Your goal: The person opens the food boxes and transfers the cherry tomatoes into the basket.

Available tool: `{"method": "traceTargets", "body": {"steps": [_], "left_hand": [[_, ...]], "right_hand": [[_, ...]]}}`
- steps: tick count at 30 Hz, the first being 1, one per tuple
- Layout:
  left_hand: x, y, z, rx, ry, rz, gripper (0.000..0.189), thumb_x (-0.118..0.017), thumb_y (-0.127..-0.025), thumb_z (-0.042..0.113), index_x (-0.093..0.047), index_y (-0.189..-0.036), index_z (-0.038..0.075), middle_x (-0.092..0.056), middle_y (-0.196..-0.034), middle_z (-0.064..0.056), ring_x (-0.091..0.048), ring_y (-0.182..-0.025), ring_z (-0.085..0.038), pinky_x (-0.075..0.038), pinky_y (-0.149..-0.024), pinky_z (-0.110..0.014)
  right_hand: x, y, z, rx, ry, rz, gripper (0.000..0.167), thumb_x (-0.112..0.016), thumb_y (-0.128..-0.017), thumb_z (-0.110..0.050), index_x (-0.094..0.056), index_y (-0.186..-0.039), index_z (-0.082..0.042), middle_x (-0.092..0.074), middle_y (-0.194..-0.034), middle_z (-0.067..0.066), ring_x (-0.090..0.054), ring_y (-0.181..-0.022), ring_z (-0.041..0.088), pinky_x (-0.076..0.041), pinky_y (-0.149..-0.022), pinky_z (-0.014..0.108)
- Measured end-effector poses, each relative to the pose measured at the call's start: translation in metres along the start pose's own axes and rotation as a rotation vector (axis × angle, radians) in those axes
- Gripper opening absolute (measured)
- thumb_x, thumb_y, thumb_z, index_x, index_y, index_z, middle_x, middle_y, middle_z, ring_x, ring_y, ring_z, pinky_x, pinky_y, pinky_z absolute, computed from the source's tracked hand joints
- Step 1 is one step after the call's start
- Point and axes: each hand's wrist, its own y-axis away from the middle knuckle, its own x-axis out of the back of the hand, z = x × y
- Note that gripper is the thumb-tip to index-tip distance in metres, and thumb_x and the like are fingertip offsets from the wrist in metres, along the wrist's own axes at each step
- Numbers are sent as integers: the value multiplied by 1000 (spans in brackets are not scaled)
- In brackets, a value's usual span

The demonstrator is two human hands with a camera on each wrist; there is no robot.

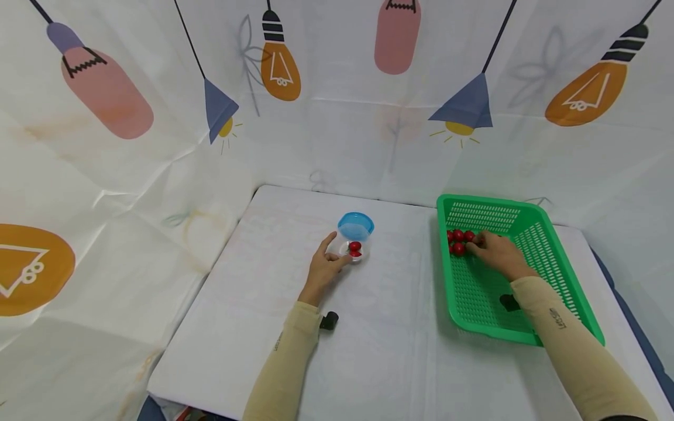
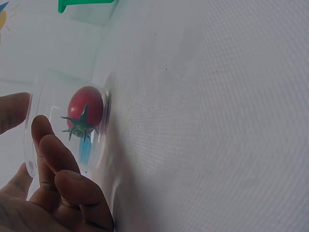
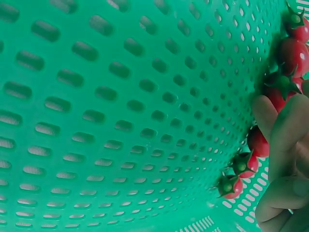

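My left hand [image 1: 322, 270] holds a small clear plastic cup [image 1: 343, 250] by its side, thumb and a finger at the rim in the left wrist view. Inside lie two red cherry tomatoes [image 1: 355, 246]; one tomato [image 2: 86, 110] shows its green stem cap. Just behind the cup is a blue round lid [image 1: 356, 221]; whether it is joined to the cup I cannot tell. Over in the green basket [image 1: 451, 292], my right hand [image 1: 497, 252] pinches a cherry tomato [image 3: 276, 98] among several others [image 3: 292, 57]. Its fingers partly hide the tomatoes.
The basket stands on the right of a white-covered table [image 1: 384, 351], its perforated walls rising around the right hand. A white printed sheet [image 1: 337, 134] hangs behind and to the left. Each wrist carries a small black camera [image 1: 329, 320].
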Motion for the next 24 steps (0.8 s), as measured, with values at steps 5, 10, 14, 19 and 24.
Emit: {"method": "traceTargets", "body": {"steps": [5, 10, 14, 19, 24], "left_hand": [[0, 1, 1, 8, 6, -3, 75, -79, -87, 25, -44, -153, 33, -60, -78, -4, -56, -69, -16, -46, -66, -27], [1, 3, 3, 13, 13, -1, 75, -79, -87, 24, -44, -153, 33, -61, -79, -5, -56, -70, -16, -47, -67, -27], [1, 3, 3, 10, 14, -3, 75, -79, -87, 24, -44, -153, 33, -62, -80, -5, -56, -71, -16, -47, -68, -27], [2, 2, 2, 6, 16, -6, 76, -79, -87, 25, -44, -153, 33, -61, -79, -4, -56, -70, -15, -47, -67, -27], [4, 3, 1, -14, 20, -11, 76, -80, -87, 24, -44, -153, 32, -61, -77, -4, -55, -69, -15, -47, -67, -26]], "right_hand": [[0, 0, 2, -13, -18, 14, 53, -52, -105, -42, -58, -125, 7, -66, -113, 28, -64, -77, 26, -50, -63, 41], [2, 0, 4, -36, -37, 28, 52, -50, -105, -43, -58, -124, 5, -68, -101, 21, -63, -71, 22, -48, -58, 37], [3, 0, 2, -33, -30, 40, 51, -50, -105, -43, -59, -123, 4, -69, -98, 19, -63, -74, 24, -47, -57, 37], [7, 4, -4, -22, -9, 54, 51, -50, -105, -42, -57, -124, 5, -68, -89, 16, -59, -68, 23, -45, -54, 37], [9, 9, -12, -8, -5, 119, 50, -50, -105, -42, -56, -125, 4, -68, -92, 22, -55, -60, 23, -42, -48, 37]]}}
